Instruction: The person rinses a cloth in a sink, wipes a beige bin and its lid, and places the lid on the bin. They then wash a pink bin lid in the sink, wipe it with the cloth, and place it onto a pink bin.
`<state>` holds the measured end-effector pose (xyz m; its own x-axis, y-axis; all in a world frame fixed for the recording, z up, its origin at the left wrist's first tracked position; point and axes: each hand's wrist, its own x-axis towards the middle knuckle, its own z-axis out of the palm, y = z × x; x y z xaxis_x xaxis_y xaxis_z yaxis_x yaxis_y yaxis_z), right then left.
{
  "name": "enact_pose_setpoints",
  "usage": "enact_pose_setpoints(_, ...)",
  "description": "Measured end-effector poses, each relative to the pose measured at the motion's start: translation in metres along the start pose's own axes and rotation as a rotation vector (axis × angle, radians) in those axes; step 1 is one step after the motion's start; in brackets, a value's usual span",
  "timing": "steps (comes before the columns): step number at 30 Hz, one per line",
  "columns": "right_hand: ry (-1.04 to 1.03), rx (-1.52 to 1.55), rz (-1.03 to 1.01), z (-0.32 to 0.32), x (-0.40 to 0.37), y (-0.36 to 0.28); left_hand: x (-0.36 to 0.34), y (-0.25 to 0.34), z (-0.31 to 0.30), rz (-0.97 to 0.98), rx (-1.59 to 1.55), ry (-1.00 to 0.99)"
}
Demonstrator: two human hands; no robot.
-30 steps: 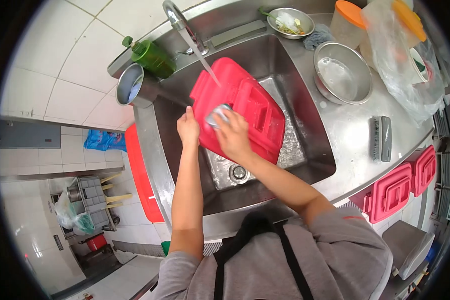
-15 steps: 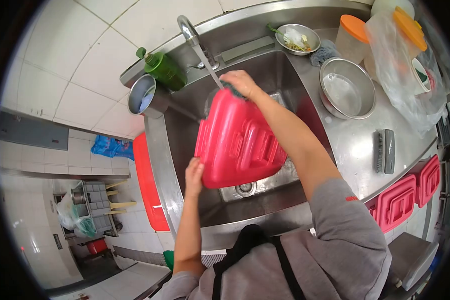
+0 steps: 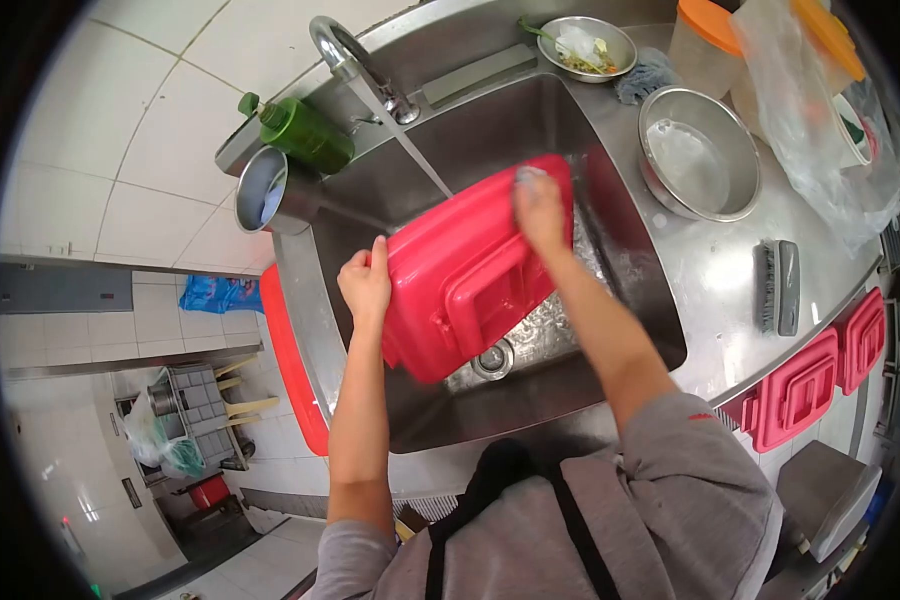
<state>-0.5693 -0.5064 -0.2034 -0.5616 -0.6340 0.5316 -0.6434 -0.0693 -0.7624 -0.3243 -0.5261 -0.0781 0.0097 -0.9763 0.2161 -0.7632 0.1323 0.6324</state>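
A red plastic lid (image 3: 480, 270) with a raised rectangular handle is tilted above the steel sink (image 3: 530, 410). At its left edge, my left hand (image 3: 366, 285) grips the rim with the thumb on top. My right hand (image 3: 542, 212), blurred by motion, presses a scouring pad against the lid near its upper right corner. Only a greyish bit of the pad shows under the fingers. Water runs from the faucet (image 3: 345, 65) and meets the lid's upper edge.
Left of the faucet stand a green pump bottle (image 3: 310, 135) and a metal cup (image 3: 262, 190). On the right counter are a steel bowl (image 3: 698, 155), a scrub brush (image 3: 778, 288) and a bowl of food scraps (image 3: 588, 50). More red lids (image 3: 798, 390) stand below the counter.
The lid has turned and lies flatter, its handle now facing up more. My left hand has moved up along the rim; my right hand has shifted right and slightly down across the lid.
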Motion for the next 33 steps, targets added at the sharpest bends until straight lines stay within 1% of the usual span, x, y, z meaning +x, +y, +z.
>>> enact_pose_setpoints(1, 0.041, -0.009, 0.197, 0.007, 0.003, 0.036, -0.003, -0.004, 0.000, 0.000, -0.058, 0.034)
enact_pose_setpoints(2, 0.082, -0.019, 0.391, 0.002, 0.013, 0.039, -0.007, -0.008, 0.001, -0.001, -0.058, 0.034)
enact_pose_setpoints(3, 0.085, -0.018, 0.388, 0.003, 0.013, 0.035, -0.010, -0.010, 0.003, 0.005, -0.058, 0.039)
enact_pose_setpoints(4, 0.079, -0.066, 0.250, 0.009, 0.008, 0.026, -0.012, -0.013, 0.004, 0.011, -0.057, 0.043)
enact_pose_setpoints(5, 0.075, -0.113, 0.108, 0.008, 0.006, 0.000, -0.013, -0.013, 0.004, 0.018, -0.050, 0.043)
enact_pose_setpoints(6, 0.022, 0.054, -0.003, 0.003, -0.005, -0.040, -0.011, -0.012, 0.007, 0.024, -0.054, 0.043)
enact_pose_setpoints(7, -0.153, 0.058, -0.159, -0.003, -0.015, -0.078, -0.011, -0.013, 0.010, 0.007, -0.073, 0.041)
enact_pose_setpoints(8, -0.116, 0.041, -0.214, 0.005, -0.038, -0.109, -0.014, -0.015, 0.013, -0.014, -0.092, 0.038)
enact_pose_setpoints(9, -0.162, 0.070, -0.241, 0.002, -0.053, -0.145, -0.017, -0.018, 0.017, -0.014, -0.096, 0.037)
enact_pose_setpoints(10, -0.206, 0.103, -0.266, -0.003, -0.059, -0.168, -0.020, -0.025, 0.019, 0.135, -0.118, 0.074)
enact_pose_setpoints(11, -0.206, 0.104, -0.265, -0.002, -0.054, -0.165, -0.025, -0.030, 0.017, 0.284, -0.137, 0.111)
enact_pose_setpoints(12, -0.332, 0.075, -0.314, 0.000, -0.045, -0.155, -0.032, -0.034, 0.010, 0.281, -0.133, 0.112)
enact_pose_setpoints(13, -0.462, 0.047, -0.362, 0.002, -0.036, -0.144, -0.042, -0.038, 0.000, 0.173, -0.075, 0.068)
enact_pose_setpoints(14, -0.467, -0.012, -0.289, 0.003, -0.023, -0.119, -0.053, -0.044, -0.010, 0.067, -0.020, 0.026)
enact_pose_setpoints(15, -0.467, -0.073, -0.223, 0.004, -0.005, -0.082, -0.062, -0.064, -0.011, 0.063, -0.034, 0.074)
enact_pose_setpoints(16, -0.397, -0.043, -0.036, 0.003, 0.013, -0.044, -0.072, -0.086, -0.009, 0.062, -0.053, 0.128)
enact_pose_setpoints(17, -0.285, -0.109, 0.045, 0.005, 0.029, -0.005, -0.083, -0.097, -0.012, 0.071, -0.062, 0.137)
enact_pose_setpoints(18, -0.232, 0.019, 0.272, 0.002, 0.040, 0.022, -0.097, -0.108, -0.015, 0.078, -0.069, 0.142)
enact_pose_setpoints(20, -0.430, 0.563, 0.720, -0.012, 0.053, 0.052, -0.122, -0.137, -0.014, -0.004, -0.107, 0.117)
enact_pose_setpoints(21, -0.434, 0.563, 0.706, -0.010, 0.047, 0.070, -0.134, -0.146, -0.012, -0.028, -0.184, 0.077)
enact_pose_setpoints(22, -0.358, 0.565, 0.698, 0.001, 0.033, 0.091, -0.140, -0.151, -0.011, -0.048, -0.259, 0.040)
enact_pose_setpoints(23, -0.281, 0.573, 0.689, 0.008, 0.032, 0.091, -0.140, -0.141, -0.014, -0.115, -0.172, -0.074)
enact_pose_setpoints(24, -0.284, 0.584, 0.675, 0.016, 0.037, 0.093, -0.137, -0.146, -0.015, -0.109, -0.172, -0.058)
enact_pose_setpoints(26, -0.229, 0.439, 0.477, 0.022, 0.050, 0.094, -0.127, -0.157, -0.014, -0.217, -0.257, -0.246)
enact_pose_setpoints(27, -0.243, 0.399, 0.355, 0.010, 0.071, 0.063, -0.123, -0.153, -0.014, -0.342, -0.383, -0.350)
enact_pose_setpoints(28, -0.257, 0.353, 0.237, -0.007, 0.095, 0.010, -0.113, -0.144, -0.014, -0.331, -0.392, -0.350)
enact_pose_setpoints(29, -0.327, 0.360, 0.217, -0.006, 0.113, -0.022, -0.098, -0.130, -0.015, -0.371, -0.412, -0.568)
enact_pose_setpoints(30, -0.435, 0.225, 0.181, -0.015, 0.131, -0.067, -0.083, -0.114, -0.015, -0.410, -0.424, -0.788)
enact_pose_setpoints(32, -0.365, 0.019, -0.100, 0.012, 0.144, -0.118, -0.055, -0.060, 0.012, -0.430, -0.903, -0.598)
enact_pose_setpoints(33, -0.535, -0.008, -0.065, 0.010, 0.149, -0.152, -0.030, -0.036, 0.019, -0.426, -1.052, -0.595)
